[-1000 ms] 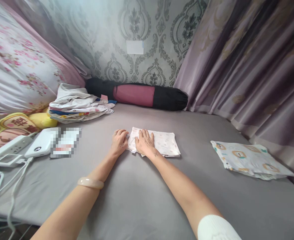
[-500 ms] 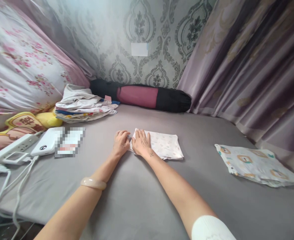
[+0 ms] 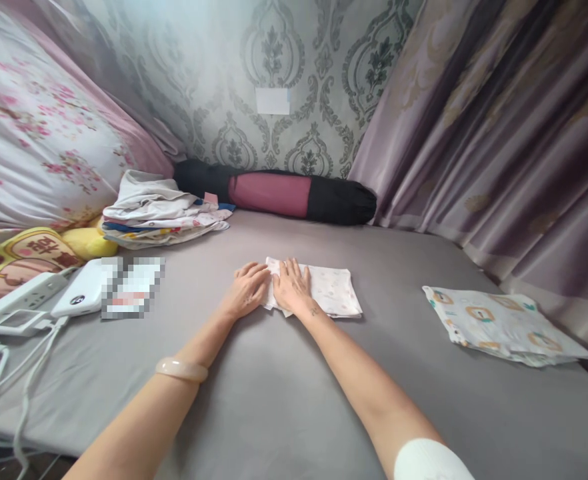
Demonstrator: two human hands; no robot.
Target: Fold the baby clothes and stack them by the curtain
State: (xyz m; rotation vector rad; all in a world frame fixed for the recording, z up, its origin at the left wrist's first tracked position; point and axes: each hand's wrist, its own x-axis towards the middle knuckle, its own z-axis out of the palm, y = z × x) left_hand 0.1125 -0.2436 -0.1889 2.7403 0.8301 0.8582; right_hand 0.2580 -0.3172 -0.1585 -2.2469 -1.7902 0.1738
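Observation:
A folded whitish cloth with a faint small print lies flat on the grey sheet in front of me; it looks like a piece of clothing. My right hand rests palm down on its left part, fingers stretched out. Against the cloth's left edge is my left hand, its fingers extended and touching the edge, the fingertips reaching toward my right hand. A pale bangle circles my left wrist. Further right lies another folded cloth with orange and green animal prints, apart from both hands.
At the back left is a stack of folded clothes. A black and maroon roll bag lies along the wall. On the left are a power strip, white cables, a white power bank and a yellow cushion. Curtains hang right.
My left hand's fingers have straightened out from a curled pose at the cloth's edge. My right hand has slid slightly right over the cloth. The whole view has shifted a little.

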